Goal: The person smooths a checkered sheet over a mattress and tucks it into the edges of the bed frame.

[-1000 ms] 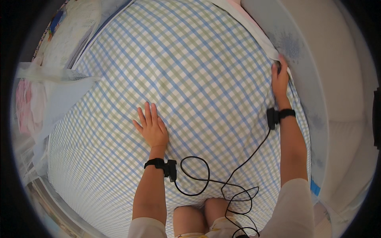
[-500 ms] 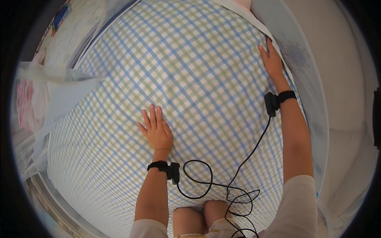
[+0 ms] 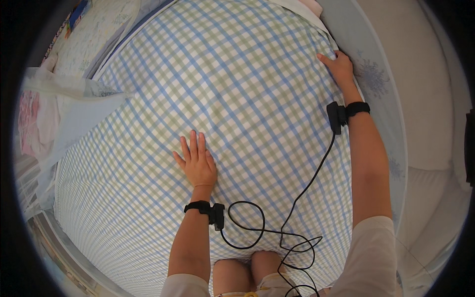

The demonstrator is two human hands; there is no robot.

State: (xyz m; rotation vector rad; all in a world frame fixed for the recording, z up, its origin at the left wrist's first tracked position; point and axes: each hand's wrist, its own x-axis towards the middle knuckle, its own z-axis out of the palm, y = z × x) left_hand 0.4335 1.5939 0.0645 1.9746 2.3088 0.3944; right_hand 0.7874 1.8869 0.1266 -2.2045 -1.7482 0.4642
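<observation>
A checked bedsheet (image 3: 237,99) in blue, green and white spreads over the bed. My left hand (image 3: 199,168) lies flat on its middle, palm down with fingers apart, holding nothing. At the sheet's far right edge is my right hand (image 3: 342,72). Its thumb stretches out over the sheet, while its other fingers bend down over the edge, their tips hidden. Whether they pinch the cloth I cannot tell. Each wrist carries a black strap with a small box, the left box (image 3: 216,216) and the right box (image 3: 336,118), joined to a black cable (image 3: 309,185).
A grey-blue fabric panel (image 3: 378,94) with a flower print runs along the right side. Sheer netting (image 3: 94,116) hangs over the left edge, near pink and white cloth (image 3: 32,121). My knees (image 3: 232,274) are at the near side, beside the cable's loops.
My right hand has drawn slightly nearer, and its fingers, stretched out before, now bend over the sheet's edge. My left hand has stayed almost still.
</observation>
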